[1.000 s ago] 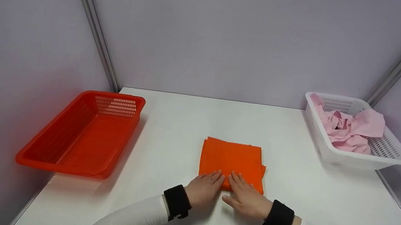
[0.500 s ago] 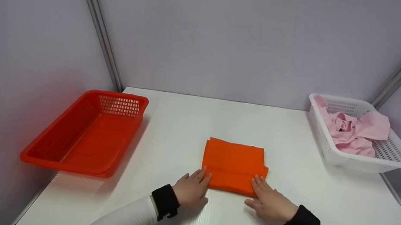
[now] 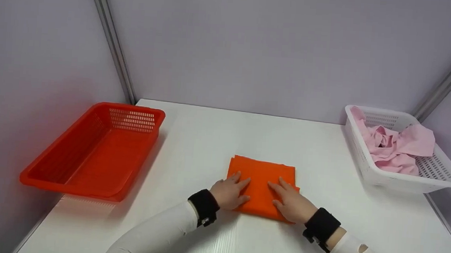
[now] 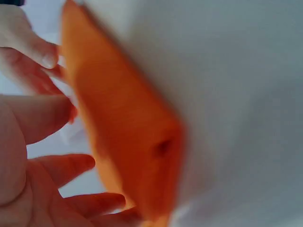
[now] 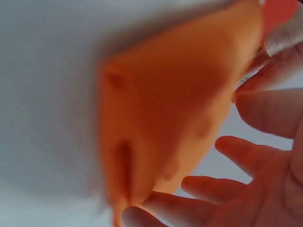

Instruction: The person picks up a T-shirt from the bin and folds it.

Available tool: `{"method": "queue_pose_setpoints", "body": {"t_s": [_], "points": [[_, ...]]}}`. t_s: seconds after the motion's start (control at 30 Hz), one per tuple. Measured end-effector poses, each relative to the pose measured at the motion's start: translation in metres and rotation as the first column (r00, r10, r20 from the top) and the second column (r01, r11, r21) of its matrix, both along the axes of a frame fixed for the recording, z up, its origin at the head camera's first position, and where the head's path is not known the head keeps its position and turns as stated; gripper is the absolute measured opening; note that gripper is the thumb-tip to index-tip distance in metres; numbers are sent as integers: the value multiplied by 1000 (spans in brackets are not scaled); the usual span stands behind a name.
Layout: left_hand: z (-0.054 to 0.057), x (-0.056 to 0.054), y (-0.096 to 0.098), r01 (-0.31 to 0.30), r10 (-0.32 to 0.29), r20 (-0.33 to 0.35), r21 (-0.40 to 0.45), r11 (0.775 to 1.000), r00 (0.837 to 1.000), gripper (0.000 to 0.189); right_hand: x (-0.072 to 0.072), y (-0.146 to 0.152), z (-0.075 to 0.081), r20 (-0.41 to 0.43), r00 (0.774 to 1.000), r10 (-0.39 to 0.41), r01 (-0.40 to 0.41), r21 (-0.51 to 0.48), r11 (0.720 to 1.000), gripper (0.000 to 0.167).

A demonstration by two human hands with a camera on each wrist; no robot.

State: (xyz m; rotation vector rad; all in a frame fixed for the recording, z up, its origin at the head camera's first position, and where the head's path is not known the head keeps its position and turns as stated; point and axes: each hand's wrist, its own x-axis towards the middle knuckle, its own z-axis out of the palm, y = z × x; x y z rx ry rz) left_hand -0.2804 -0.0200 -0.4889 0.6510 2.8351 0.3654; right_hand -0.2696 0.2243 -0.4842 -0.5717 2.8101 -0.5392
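Note:
A folded orange cloth [image 3: 262, 172] lies flat on the white table in the head view. Over its left part is my left hand [image 3: 230, 192], fingers spread and pointing inward. My right hand [image 3: 292, 202] is over the right part, its fingers likewise spread. Both wrist views, somewhat blurred, show the orange cloth [image 4: 123, 109] close beside the fingers, with its folded layers along one edge. In the right wrist view the fingertips hover at or just above the cloth [image 5: 165, 104]; whether they touch is hard to tell. Neither hand grips anything.
At the left stands a red plastic basket [image 3: 129, 191] with slotted walls and nothing in it. A white basket [image 3: 388, 178] at the back right holds a crumpled pink cloth [image 3: 398, 148]. Grey panels enclose the table at the back and sides.
From side by side on the near edge, my hands slid apart to the cloth's near corners. Now they have moved forward and inward over its middle. The cloth stays in place.

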Motion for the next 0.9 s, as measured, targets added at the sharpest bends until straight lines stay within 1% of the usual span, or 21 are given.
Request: {"method": "queue_pose_setpoints", "body": {"t_s": [0.07, 0.1, 0.17, 0.23, 0.33, 0.43, 0.57, 0.63, 0.77, 0.9], "points": [[-6, -1, -1, -35, 36, 12, -35, 999, 999, 68, 0, 0, -7, 7, 1000, -3, 3, 39, 999, 58], [-7, -2, -2, -41, 42, 14, -45, 998, 999, 69, -1, 1, -9, 11, 1000, -2, 1, 51, 999, 59], [-8, -6, -3, -52, 53, 22, -54, 997, 998, 73, -6, 2, -10, 12, 1000, 7, -8, 68, 998, 63], [-6, -13, -4, -61, 63, 39, -52, 997, 997, 77, -14, 3, -11, 13, 1000, 13, -14, 77, 997, 66], [-1, -29, -4, -78, 81, 68, -51, 996, 994, 81, -32, 2, -10, 7, 1000, 21, -21, 91, 996, 68], [1, -49, -6, -102, 106, 104, -41, 994, 989, 84, -52, -2, -9, 11, 1000, 7, -8, 99, 995, 68], [0, -76, -11, -134, 132, 153, 2, 991, 979, 86, -78, -9, -11, 24, 1000, -20, 17, 98, 995, 67], [-1, -86, -15, -143, 139, 167, 16, 990, 976, 86, -88, -13, -13, 27, 999, -32, 29, 97, 995, 65], [-4, -102, -20, -161, 155, 172, 23, 987, 973, 86, -105, -20, -16, 14, 999, -50, 49, 81, 996, 62], [-2, -108, -22, -166, 157, 177, 38, 985, 972, 86, -115, -24, -17, -8, 998, -63, 63, 69, 996, 60]]}}
